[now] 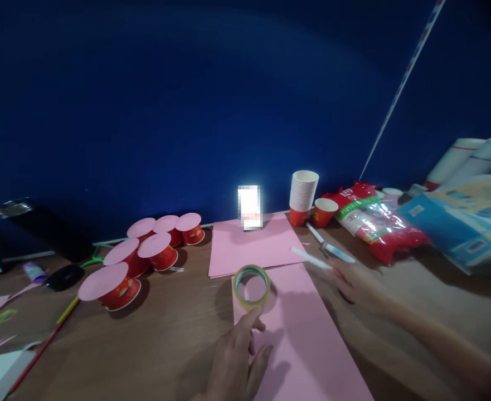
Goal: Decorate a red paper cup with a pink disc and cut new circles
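Note:
My left hand point(241, 356) is over a sheet of pink paper point(312, 334), thumb and fingers apart. Its index fingertip is at the near edge of a roll of yellowish tape point(251, 304), which lies flat at the sheet's far end. To the right, my right hand point(348, 284) is blurred by motion, its fingers closed at the end of a slim white pen-like stick point(311, 258). The stick points left over the pink paper; its exact kind is too smeared to tell. Just beyond that hand lies another slim white pen-like item point(339, 253).
Several red paper cups with pink discs point(157, 245) stand at left. Behind are a pink paper stack point(253, 245), a bright blurred-out screen point(250, 207), stacked cups point(304, 192) and a single cup point(325, 211). A red cup package point(374, 223) and blue bag point(446, 228) sit right.

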A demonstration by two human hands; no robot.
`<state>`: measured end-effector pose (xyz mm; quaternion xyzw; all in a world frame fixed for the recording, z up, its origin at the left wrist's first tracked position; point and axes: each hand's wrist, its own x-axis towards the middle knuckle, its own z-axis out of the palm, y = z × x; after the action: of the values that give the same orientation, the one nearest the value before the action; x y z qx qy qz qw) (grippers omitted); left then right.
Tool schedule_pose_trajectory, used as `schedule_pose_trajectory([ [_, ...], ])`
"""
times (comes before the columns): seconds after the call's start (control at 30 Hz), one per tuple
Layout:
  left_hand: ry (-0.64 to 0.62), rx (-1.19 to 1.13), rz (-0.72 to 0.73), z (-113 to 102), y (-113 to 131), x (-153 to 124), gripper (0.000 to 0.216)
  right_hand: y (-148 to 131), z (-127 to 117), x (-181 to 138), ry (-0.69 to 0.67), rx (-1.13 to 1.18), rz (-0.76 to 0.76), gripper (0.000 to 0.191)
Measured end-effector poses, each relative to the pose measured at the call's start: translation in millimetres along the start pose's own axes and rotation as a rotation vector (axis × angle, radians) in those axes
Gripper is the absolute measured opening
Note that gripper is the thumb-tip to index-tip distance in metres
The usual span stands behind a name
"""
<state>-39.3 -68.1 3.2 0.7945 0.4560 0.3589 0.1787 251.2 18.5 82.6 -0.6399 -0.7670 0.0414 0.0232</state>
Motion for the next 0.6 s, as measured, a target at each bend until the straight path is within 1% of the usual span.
schedule_pose_trajectory([
  [0.1, -0.059, 0.014, 0.089, 3.1, 0.6, 1.2, 0.048, 13.0, 5.8, 29.5, 0.027, -0.116, 0.151, 0.035],
  [0.17, -0.048, 0.045, 0.133, 4.2, 1.7, 2.0, 0.043, 14.4, 12.3, 46.9, 0.054, -0.171, 0.193, 0.037],
  [0.3, -0.025, 0.09, 0.18, 4.1, 3.0, 2.5, 0.038, 7.0, 21.9, 70.7, 0.075, -0.208, 0.213, 0.042],
  [0.43, 0.001, 0.125, 0.171, 3.0, 4.8, 2.5, 0.033, 1.9, 22.2, 85.1, 0.077, -0.191, 0.175, 0.05],
  [0.53, 0.001, 0.135, 0.179, 1.6, 7.9, 3.8, 0.031, 7.1, 21.1, 97.9, 0.079, -0.166, 0.211, 0.056],
  [0.6, 0.016, 0.13, 0.196, 0.8, 9.9, 4.8, 0.03, 14.1, 21.9, 108.1, 0.069, -0.143, 0.26, 0.054],
])
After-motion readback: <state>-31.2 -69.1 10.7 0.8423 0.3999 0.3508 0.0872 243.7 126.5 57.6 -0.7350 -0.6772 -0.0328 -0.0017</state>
